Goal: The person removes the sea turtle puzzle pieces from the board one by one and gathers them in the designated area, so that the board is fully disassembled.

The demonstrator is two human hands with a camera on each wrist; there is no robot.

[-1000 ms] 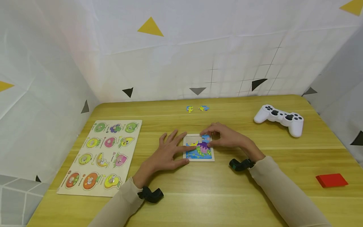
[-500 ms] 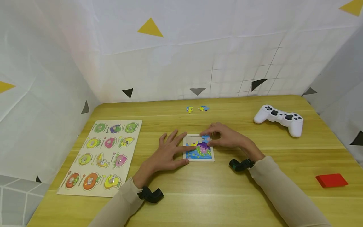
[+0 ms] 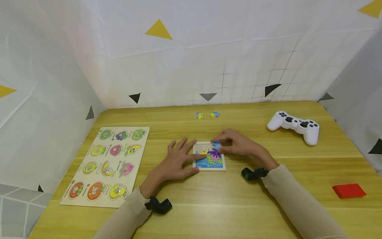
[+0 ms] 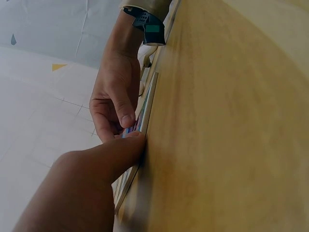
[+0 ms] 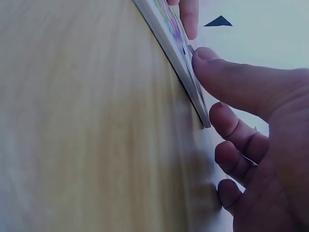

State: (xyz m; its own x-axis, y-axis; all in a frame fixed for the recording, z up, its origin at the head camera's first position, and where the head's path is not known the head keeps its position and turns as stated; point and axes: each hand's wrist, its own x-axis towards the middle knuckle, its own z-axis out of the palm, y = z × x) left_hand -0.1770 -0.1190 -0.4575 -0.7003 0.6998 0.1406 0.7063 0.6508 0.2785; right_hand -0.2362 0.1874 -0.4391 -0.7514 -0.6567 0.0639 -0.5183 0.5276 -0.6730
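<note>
A small jigsaw puzzle in a pale wooden frame (image 3: pixel 210 169) lies at the middle of the table in the head view. Several blue, purple and green pieces fill its lower and right parts, while bare backing shows at the upper left. My left hand (image 3: pixel 176 161) is spread, its index finger resting on the pieces and its thumb touching the frame's lower left edge. At the upper right corner, my right hand (image 3: pixel 235 142) holds a blue puzzle piece (image 3: pixel 216 146) between thumb and fingers. In the right wrist view, the thumb (image 5: pixel 231 79) meets a slightly raised piece edge.
Two loose yellow-and-blue puzzle pieces (image 3: pixel 199 115) lie near the table's back edge. A fruit peg board (image 3: pixel 138 159) is at the left. At the right are a white game controller (image 3: pixel 293 124) and a red block (image 3: pixel 350 191). Patterned cloth (image 3: pixel 179 73) hangs behind the table.
Both hands stay in nearly the same places. The blue piece under the right fingers looks slightly shifted; the loose pieces have not moved.
</note>
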